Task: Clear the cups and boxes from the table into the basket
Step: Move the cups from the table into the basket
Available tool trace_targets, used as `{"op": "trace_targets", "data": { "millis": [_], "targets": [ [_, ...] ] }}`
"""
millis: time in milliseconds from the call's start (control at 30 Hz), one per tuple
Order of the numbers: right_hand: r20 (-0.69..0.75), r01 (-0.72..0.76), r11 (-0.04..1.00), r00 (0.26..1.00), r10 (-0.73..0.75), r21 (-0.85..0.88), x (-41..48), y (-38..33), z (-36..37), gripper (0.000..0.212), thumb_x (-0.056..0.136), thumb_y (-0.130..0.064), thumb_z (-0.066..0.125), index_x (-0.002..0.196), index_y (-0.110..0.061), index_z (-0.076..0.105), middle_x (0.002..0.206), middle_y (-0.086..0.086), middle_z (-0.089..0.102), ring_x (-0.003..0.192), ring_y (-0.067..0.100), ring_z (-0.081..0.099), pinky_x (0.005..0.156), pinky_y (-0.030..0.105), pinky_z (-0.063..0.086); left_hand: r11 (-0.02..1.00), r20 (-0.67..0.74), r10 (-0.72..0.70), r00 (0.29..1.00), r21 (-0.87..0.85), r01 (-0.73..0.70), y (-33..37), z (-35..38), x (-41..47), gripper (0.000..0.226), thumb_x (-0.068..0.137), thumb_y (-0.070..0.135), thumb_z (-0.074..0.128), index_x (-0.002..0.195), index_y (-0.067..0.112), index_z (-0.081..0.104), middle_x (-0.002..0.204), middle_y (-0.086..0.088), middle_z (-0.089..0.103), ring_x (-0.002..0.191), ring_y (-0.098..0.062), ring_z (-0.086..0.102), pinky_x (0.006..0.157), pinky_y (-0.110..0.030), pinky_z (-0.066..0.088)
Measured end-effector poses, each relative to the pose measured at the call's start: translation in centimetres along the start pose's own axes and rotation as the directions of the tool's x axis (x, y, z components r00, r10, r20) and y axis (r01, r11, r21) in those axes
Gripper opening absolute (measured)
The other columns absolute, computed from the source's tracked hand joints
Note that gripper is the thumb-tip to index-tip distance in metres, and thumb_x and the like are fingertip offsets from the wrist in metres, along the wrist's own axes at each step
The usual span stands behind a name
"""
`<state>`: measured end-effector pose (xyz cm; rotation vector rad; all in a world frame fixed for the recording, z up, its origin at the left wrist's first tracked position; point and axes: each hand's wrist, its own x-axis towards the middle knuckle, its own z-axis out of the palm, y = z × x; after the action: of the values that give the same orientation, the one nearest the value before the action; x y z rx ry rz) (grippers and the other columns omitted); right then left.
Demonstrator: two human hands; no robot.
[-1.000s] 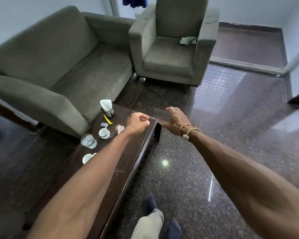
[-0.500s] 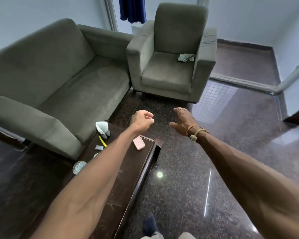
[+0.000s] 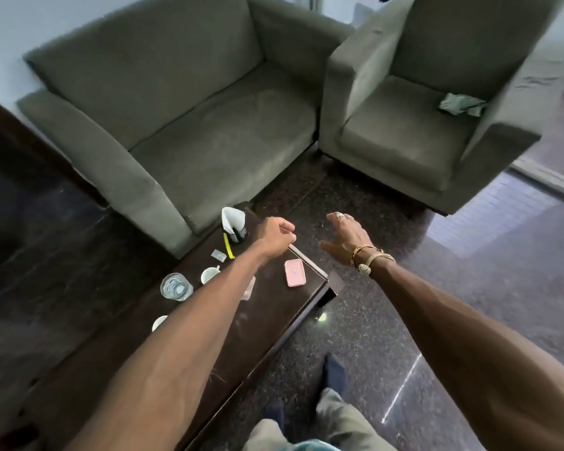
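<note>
A dark wooden table [image 3: 267, 323] runs from lower left to its far end near the sofa. On it are a pink box [image 3: 295, 272], a clear glass [image 3: 176, 287], a white cup [image 3: 209, 274], a second white cup [image 3: 159, 322] half hidden by my arm, and a black holder with white paper [image 3: 234, 224]. My left hand [image 3: 275, 236] is a closed fist above the table's far end, holding nothing that I can see. My right hand [image 3: 347, 236] hovers past the table's right edge, fingers apart and empty. No basket is in view.
A grey-green sofa [image 3: 189, 125] stands behind the table and a matching armchair [image 3: 420, 125] with a crumpled cloth [image 3: 462, 105] to its right. A yellow strip [image 3: 228, 249] and a small packet [image 3: 218, 254] lie on the table. Polished dark floor [image 3: 404, 320] spreads right; my feet are below.
The view has swung left and down, so the sofa fills the top. Both arms stay stretched forward; the left fist and open right hand keep their poses.
</note>
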<state>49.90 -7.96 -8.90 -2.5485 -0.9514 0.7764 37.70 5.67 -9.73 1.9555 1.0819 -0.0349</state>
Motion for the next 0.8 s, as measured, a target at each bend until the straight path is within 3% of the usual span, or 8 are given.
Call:
{"op": "trace_targets", "data": {
  "millis": [300, 667, 800],
  "targets": [
    [0.061, 0.243, 0.965, 0.969, -0.238, -0.096, 9.6, -6.6, -3.4, 0.074, 0.081, -0.031, 0.075, 0.145, -0.016, 0.041, 0.141, 0.012, 0.049, 0.128, 0.031, 0.050, 0.105, 0.038, 0.043, 0.976, -0.213, -0.139, 0.967, -0.195, 0.098, -0.4, -5.2, 4.2, 0.021, 0.083, 0.015, 0.072, 0.103, 0.016, 0.073, 0.103, -0.006, 0.074, 0.100, -0.022, 0.069, 0.092, -0.037, 0.055],
    [0.361, 0.421, 0.889, 0.869, -0.339, -0.180, 10.3, -14.6, 9.0, 0.058, 0.087, -0.021, 0.070, 0.140, -0.017, 0.048, 0.136, 0.015, 0.054, 0.122, 0.036, 0.055, 0.099, 0.038, 0.046, 0.877, -0.234, -0.434, 0.870, -0.329, 0.349, -13.8, -8.5, 1.9, 0.023, 0.081, 0.016, 0.073, 0.104, 0.019, 0.074, 0.103, -0.002, 0.075, 0.097, -0.019, 0.069, 0.090, -0.030, 0.054],
    [0.368, 0.434, 0.885, 0.861, -0.351, -0.169, 10.1, -17.7, 11.7, 0.057, 0.082, -0.024, 0.073, 0.134, -0.013, 0.052, 0.132, 0.015, 0.057, 0.118, 0.036, 0.058, 0.094, 0.037, 0.047, 0.856, -0.253, -0.473, 0.844, -0.360, 0.371, -16.5, -10.4, 1.6, 0.025, 0.082, 0.017, 0.072, 0.107, 0.019, 0.073, 0.104, 0.000, 0.075, 0.097, -0.016, 0.068, 0.079, -0.020, 0.048]
  ]
}}
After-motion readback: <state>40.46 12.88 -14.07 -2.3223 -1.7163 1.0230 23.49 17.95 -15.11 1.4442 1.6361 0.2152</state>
